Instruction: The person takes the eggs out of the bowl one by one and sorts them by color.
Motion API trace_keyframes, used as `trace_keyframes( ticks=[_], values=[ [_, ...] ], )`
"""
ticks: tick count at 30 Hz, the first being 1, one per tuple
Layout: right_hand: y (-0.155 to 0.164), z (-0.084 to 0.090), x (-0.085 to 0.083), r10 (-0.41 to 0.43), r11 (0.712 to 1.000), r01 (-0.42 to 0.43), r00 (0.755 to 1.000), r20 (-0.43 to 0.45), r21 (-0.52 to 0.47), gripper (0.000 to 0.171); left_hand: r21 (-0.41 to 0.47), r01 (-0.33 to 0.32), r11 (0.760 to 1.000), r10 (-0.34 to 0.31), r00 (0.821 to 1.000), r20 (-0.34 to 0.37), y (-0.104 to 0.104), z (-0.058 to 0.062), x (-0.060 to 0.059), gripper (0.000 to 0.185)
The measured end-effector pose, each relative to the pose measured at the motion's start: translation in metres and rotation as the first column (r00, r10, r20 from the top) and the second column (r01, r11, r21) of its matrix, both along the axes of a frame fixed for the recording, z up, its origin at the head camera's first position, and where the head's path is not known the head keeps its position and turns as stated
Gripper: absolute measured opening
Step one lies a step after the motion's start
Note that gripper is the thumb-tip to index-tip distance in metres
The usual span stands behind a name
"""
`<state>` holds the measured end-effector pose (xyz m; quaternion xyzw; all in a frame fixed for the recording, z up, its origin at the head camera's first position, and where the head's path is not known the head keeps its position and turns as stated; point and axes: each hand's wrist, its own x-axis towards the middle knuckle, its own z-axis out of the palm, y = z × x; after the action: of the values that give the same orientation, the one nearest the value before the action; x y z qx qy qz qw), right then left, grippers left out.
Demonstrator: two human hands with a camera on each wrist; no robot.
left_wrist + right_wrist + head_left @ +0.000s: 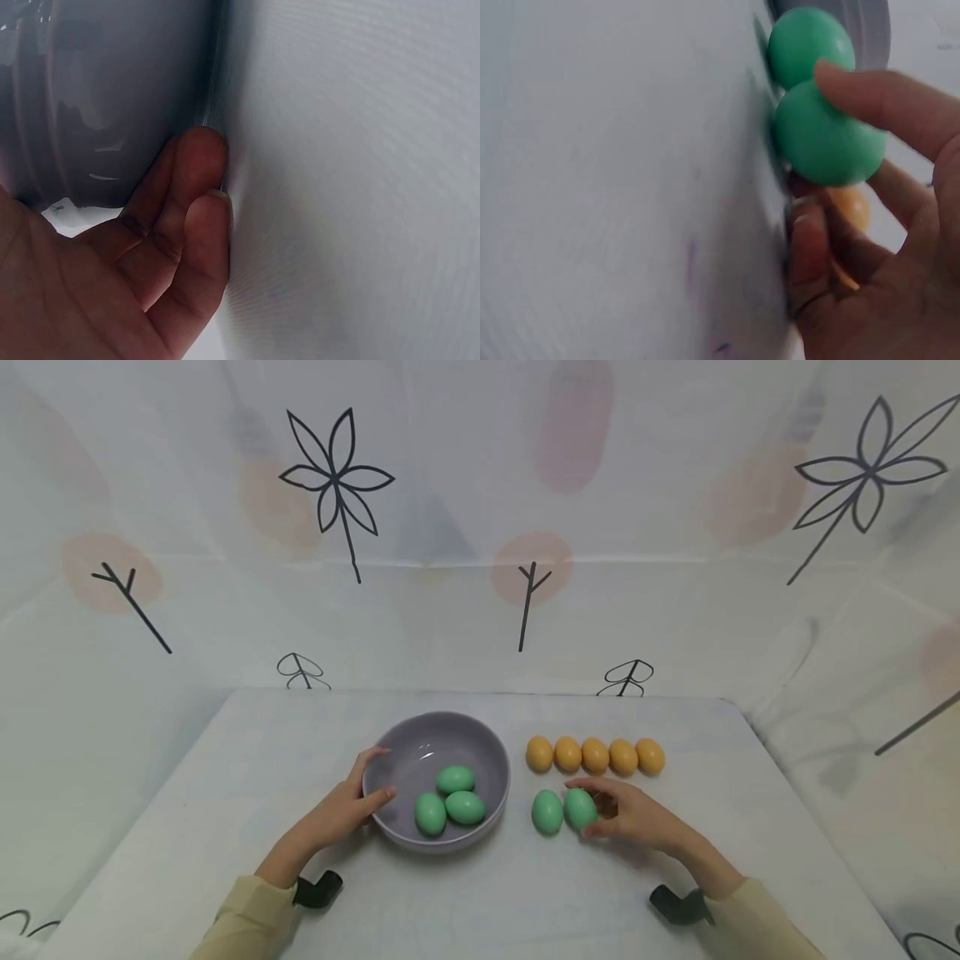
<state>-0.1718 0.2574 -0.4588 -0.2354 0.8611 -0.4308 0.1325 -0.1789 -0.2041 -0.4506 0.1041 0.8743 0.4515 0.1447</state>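
The right hand (633,817) pinches a green egg (580,808) between thumb and fingers, low on the worktop (225,827), with a second green egg (547,812) touching it on the bowl side. The left hand (352,802) curls its fingers round the near-left rim of the grey bowl (480,752), apparently to steady it. Three more green eggs (450,802) lie inside the bowl. Behind the right hand, five orange eggs (595,755) sit in a tidy row, sorted by colour.
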Motion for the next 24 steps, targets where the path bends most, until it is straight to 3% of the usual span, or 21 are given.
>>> trace_keyframes(
  ticks=[14, 24],
  values=[
    [0.0002, -0.0030, 0.0029, -0.014, 0.999, 0.010, 0.997, 0.074, 0.051, 0.066, 0.008, -0.001, 1.000, 0.001, 1.000, 0.011, 0.0009, -0.0023, 0.0016, 0.065],
    [0.0022, -0.0050, 0.0002, -0.028, 0.997, 0.023, 0.998, 0.064, 0.078, 0.069, 0.009, 0.000, 1.000, 0.000, 1.000, -0.014, 0.0011, 0.0003, 0.0021, 0.063]
  ],
)
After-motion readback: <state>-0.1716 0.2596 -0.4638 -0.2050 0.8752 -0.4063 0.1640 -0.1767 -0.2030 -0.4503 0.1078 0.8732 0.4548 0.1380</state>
